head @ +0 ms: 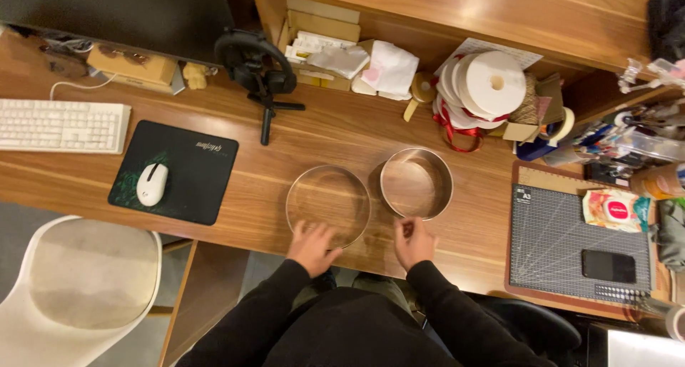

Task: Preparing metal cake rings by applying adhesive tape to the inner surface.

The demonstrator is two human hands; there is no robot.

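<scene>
Left hand [312, 245] spread on larger ring [328, 204] | right hand [414, 241] curled, touching smaller ring [417, 183]

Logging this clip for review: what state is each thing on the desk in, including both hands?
Left hand: empty, fingers on the near rim of the left ring.
Right hand: fingers curled, at the near edge of the right ring; grip unclear.
Left ring: flat on the desk, bottomless, empty.
Right ring: flat, empty, beside the left ring.
Phone: screen dark, on the cutting mat.
Mouse: untouched on its pad.
</scene>
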